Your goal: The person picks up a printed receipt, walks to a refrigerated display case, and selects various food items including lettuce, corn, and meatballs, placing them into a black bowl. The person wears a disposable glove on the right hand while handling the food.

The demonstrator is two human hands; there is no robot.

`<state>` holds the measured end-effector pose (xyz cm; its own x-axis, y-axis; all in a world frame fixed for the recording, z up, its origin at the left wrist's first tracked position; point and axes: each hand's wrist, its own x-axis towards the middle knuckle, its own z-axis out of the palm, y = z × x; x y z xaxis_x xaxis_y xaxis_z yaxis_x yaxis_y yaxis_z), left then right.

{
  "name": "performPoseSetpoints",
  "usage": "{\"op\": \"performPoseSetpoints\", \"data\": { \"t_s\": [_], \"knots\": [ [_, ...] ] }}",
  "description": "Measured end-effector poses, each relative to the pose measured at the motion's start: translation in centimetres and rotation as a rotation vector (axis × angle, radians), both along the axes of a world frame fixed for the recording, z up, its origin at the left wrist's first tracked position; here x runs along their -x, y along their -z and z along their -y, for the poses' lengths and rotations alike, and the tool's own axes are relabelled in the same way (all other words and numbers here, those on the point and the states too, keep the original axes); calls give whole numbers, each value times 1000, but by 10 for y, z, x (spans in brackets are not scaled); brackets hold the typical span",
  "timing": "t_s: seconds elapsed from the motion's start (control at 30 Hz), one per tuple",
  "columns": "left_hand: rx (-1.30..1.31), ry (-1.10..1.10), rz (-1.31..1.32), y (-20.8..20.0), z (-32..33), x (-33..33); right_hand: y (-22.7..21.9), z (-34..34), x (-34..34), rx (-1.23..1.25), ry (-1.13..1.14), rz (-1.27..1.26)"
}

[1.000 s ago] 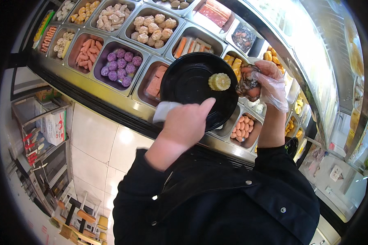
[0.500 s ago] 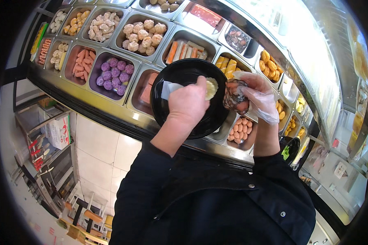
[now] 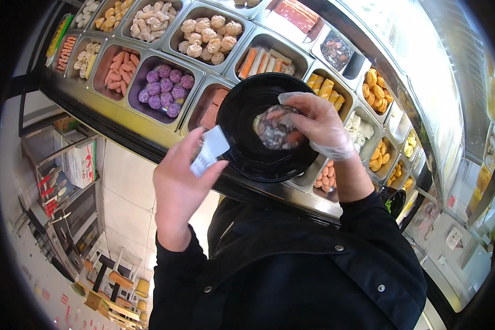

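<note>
A round black bowl (image 3: 242, 165) rests over the food trays in front of me. My right hand (image 3: 316, 124), in a clear plastic glove, is inside the bowl with its fingers closed on a clump of mottled dark and pinkish food (image 3: 278, 129). Behind the clump, a sliver of pale yellow food shows. At the bowl's left rim, my bare left hand (image 3: 179, 176) has a small white paper slip (image 3: 213, 144) between its thumb and fingers. The slip overlaps the rim from this view; its exact contact with the fingers is partly hidden.
Metal trays surround the bowl: purple balls (image 3: 168, 88), pinkish sticks (image 3: 121, 74), round beige balls (image 3: 209, 36), crab sticks (image 3: 264, 61) and yellow rolls (image 3: 324, 88). A curved glass guard (image 3: 407, 60) stands at right. The counter's front edge (image 3: 110, 132) runs below the trays.
My left hand has moved out of the bowl to its left side, bringing the paper slip with it. My right hand has moved left into the bowl with the mottled clump.
</note>
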<state>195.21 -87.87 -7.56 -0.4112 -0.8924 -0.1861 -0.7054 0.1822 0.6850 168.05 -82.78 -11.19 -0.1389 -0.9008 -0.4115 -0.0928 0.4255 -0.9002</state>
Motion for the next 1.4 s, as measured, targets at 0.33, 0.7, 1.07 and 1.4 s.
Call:
{"op": "performPoseSetpoints", "data": {
  "t_s": [0.33, 0.7, 1.07, 1.4],
  "knots": [
    [-189, -170, 8, 21, -22, -68, -5, 0, 9, 205, -162, -930],
    [-489, -79, 375, 42, -34, -106, 59, 93, 101, 242, -127, -1093],
    [-576, -215, 253, 71, -58, -120, 137, 205, 132, 5, -262, -1379],
    [-532, -225, 196, 89, -70, -121, 149, 210, 134, -69, -221, -1367]
  ]
}}
